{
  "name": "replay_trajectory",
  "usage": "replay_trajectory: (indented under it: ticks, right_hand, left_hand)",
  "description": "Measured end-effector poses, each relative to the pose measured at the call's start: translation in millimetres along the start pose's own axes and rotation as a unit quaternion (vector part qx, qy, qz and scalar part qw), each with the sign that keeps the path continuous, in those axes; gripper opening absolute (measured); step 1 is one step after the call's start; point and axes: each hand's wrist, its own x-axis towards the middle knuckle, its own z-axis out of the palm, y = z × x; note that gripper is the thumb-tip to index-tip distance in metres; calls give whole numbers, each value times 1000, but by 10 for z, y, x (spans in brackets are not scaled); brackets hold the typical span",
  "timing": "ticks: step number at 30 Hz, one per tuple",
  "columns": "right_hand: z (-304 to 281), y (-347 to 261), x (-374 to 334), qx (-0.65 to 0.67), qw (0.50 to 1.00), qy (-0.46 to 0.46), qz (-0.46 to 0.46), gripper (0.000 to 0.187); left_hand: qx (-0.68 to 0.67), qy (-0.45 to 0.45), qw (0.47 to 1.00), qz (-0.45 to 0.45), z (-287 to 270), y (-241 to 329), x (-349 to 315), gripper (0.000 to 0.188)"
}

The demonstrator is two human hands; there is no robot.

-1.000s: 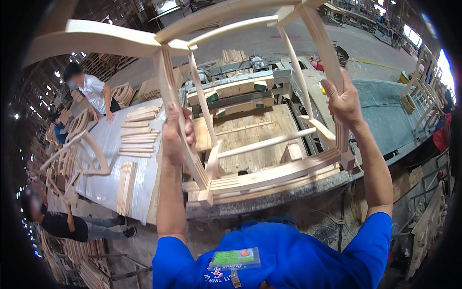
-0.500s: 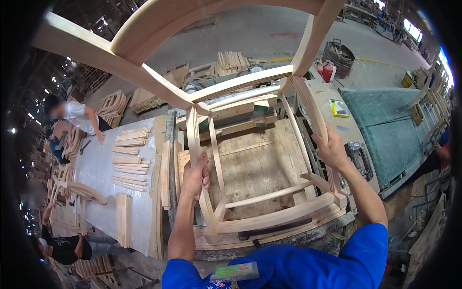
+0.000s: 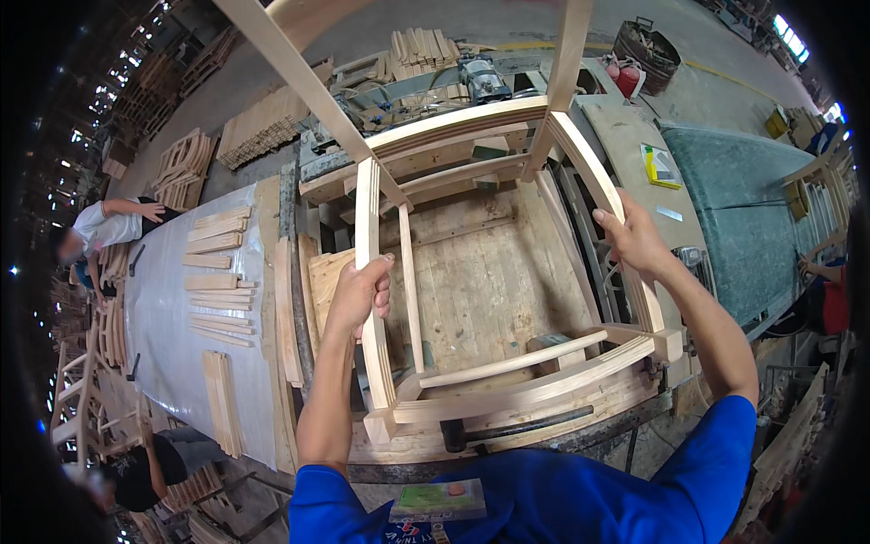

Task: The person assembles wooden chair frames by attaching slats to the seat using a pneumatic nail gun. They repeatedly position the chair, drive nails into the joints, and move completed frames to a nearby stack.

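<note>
A pale wooden chair frame (image 3: 526, 393) is held between my two hands over a wooden worktable (image 3: 471, 290). My left hand (image 3: 361, 288) is closed round its left side rail, thumb on top. Around the right side rail my right hand (image 3: 633, 238) is wrapped, fingers partly hidden below the rail. The back posts rise away from me and leave the picture at the top. Through the frame, stretchers and the scuffed tabletop show. A black-handled hammer (image 3: 517, 428) lies along the table's near edge, beneath the front rail.
To the left, a sheet-covered table (image 3: 168, 299) bears wooden strips (image 3: 219, 399); two people work beyond it. On the right are a yellow-and-white box (image 3: 660, 167), a power tool (image 3: 693, 260) and a green-topped table (image 3: 739, 208). Stacked slats and a metal bin (image 3: 647, 49) stand farther off.
The chair frame has tipped and shifted in my hands, its upper back moving out of the top of the picture. Both hands keep their grip. The hammer head now shows.
</note>
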Motion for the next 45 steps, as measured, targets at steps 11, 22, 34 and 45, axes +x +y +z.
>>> replay_trajectory:
  ticks: [11,22,34,45]
  right_hand:
    - [565,416,792,-47,997,-29,49,34]
    - [1405,1410,1011,-68,997,-17,22,48]
    - [1549,1813,562,-107,994,-32,3,62]
    - [1845,1679,500,-127,991,-40,-25,54]
  left_hand:
    - [0,8,999,-47,-299,-398,927,15]
    - [119,98,985,-79,-558,-1392,1343,16]
    - [657,252,710,45,-374,-1661,1020,98]
    - [678,221,693,109,-737,-1779,1196,94]
